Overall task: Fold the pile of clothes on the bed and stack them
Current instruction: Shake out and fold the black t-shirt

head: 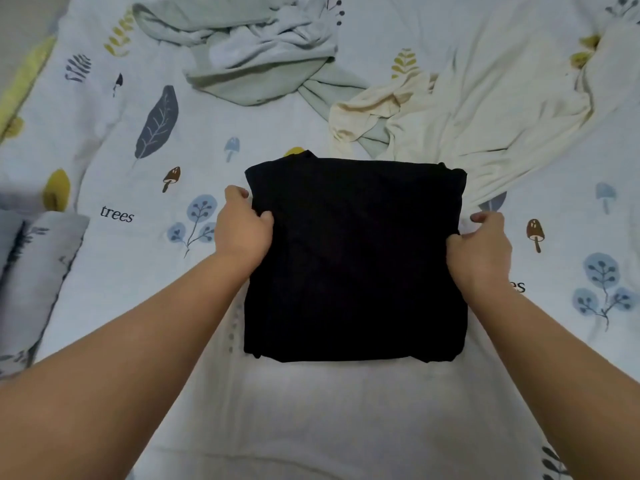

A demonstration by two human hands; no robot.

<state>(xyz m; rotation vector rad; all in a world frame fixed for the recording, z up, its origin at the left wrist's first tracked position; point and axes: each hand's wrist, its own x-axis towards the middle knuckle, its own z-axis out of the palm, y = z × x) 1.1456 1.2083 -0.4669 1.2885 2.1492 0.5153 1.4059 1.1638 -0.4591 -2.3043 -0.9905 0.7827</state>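
Pinching the folded black garment (353, 258) at its left and right edges, the left hand (242, 226) and right hand (481, 247) each grip it, thumbs on top. It lies flat on the bed (311, 410), near the person, so the fold looks finished. Next it likely needs lifting level to a stacking spot, while the green garment (249, 64) and cream garment (467, 123) at the far side wait unfolded.

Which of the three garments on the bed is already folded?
The black garment, a neat rectangle held at its sides by the left hand and right hand. The pale green garment and cream garment lie crumpled beyond it.

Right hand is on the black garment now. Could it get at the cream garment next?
Probably yes: the right hand grips the folded black garment, and the cream garment lies just beyond, nothing between. It must release first.
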